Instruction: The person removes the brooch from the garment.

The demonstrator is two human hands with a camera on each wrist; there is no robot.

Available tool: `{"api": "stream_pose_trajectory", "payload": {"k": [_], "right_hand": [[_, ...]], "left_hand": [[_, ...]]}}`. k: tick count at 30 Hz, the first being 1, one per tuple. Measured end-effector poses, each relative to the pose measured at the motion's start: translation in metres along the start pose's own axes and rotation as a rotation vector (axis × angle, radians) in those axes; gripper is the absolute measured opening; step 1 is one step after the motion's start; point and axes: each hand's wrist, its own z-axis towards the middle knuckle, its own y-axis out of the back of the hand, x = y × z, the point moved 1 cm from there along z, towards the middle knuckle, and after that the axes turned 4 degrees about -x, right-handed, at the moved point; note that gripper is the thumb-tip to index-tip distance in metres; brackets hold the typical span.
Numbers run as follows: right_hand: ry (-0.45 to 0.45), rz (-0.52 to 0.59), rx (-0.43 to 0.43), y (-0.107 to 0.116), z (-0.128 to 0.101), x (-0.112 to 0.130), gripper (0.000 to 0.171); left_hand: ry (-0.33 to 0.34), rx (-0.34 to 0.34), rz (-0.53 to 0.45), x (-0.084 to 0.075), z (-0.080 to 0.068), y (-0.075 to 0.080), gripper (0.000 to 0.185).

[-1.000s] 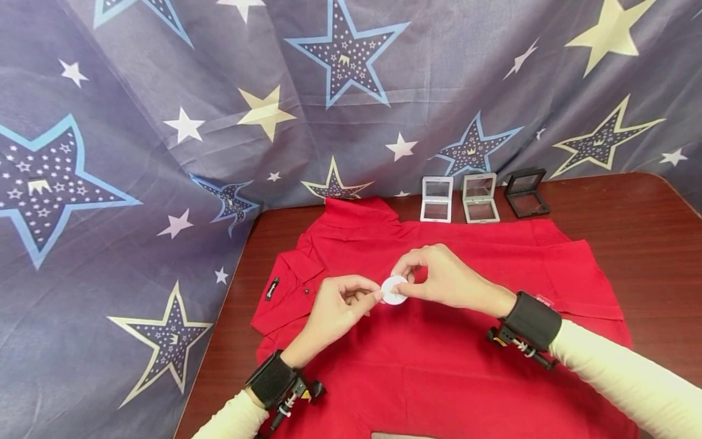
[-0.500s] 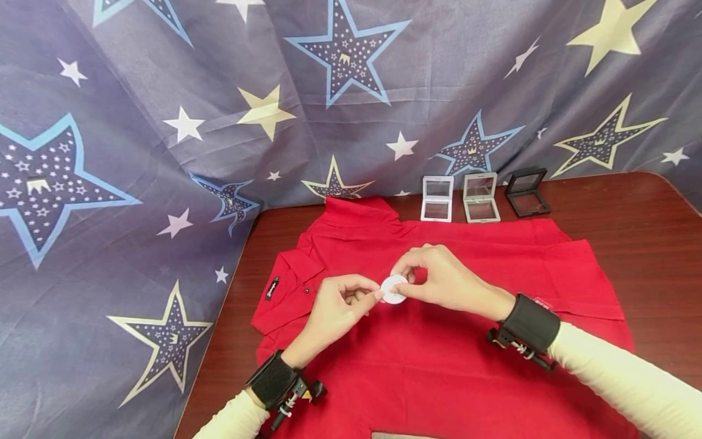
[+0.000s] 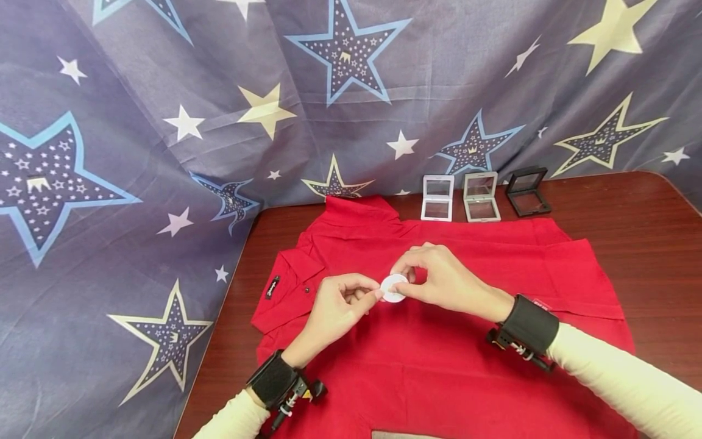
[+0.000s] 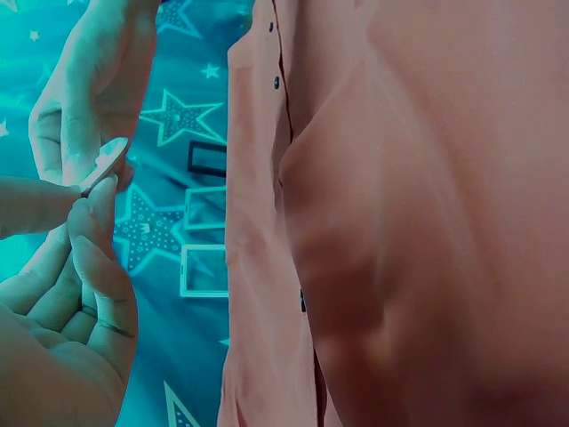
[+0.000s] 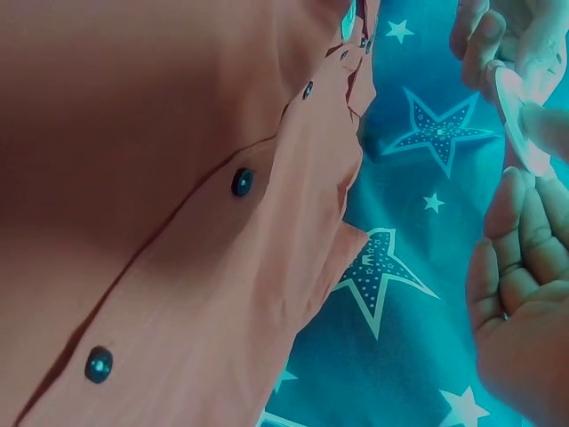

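Note:
A thin white round disc (image 3: 387,282) is held between both hands above a red shirt (image 3: 417,372). My left hand (image 3: 339,305) pinches the disc's left edge between thumb and forefinger. On the other side my right hand (image 3: 450,279) grips it, with the thumb lying across its face. The left wrist view catches the disc (image 4: 107,165) nearly edge-on and tilted. In the right wrist view the disc (image 5: 513,100) is partly covered by fingers. Whatever markings it carries are too small to read. Dark buttons (image 5: 99,365) run along the shirt's opening.
The shirt lies spread on a reddish-brown wooden table (image 3: 658,256). Behind it stand a white hinged frame (image 3: 437,199), a grey one (image 3: 481,199) and a black one (image 3: 532,214). A star-patterned curtain (image 3: 384,116) hangs at the back and left.
Both hands keep the same hold on the white disc in the same place. Only a very slight shift of the view shows.

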Motion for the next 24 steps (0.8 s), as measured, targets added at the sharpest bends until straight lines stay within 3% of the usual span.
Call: {"api": "stream_pose_trajectory", "payload": {"k": [6, 17, 24], "right_hand": [[-0.004, 0.009, -0.009, -0.001, 0.000, 0.001, 0.019], [-0.022, 0.036, -0.004, -0.004, -0.004, -0.003, 0.019], [-0.060, 0.070, 0.005, -0.004, -0.006, -0.004, 0.020]], "left_hand": [[0.001, 0.004, 0.001, 0.032, 0.001, -0.002, 0.006], [-0.078, 0.014, 0.054, 0.038, 0.002, -0.001, 0.008], [-0.088, 0.018, 0.047, 0.039, 0.001, -0.001, 0.007]]}}
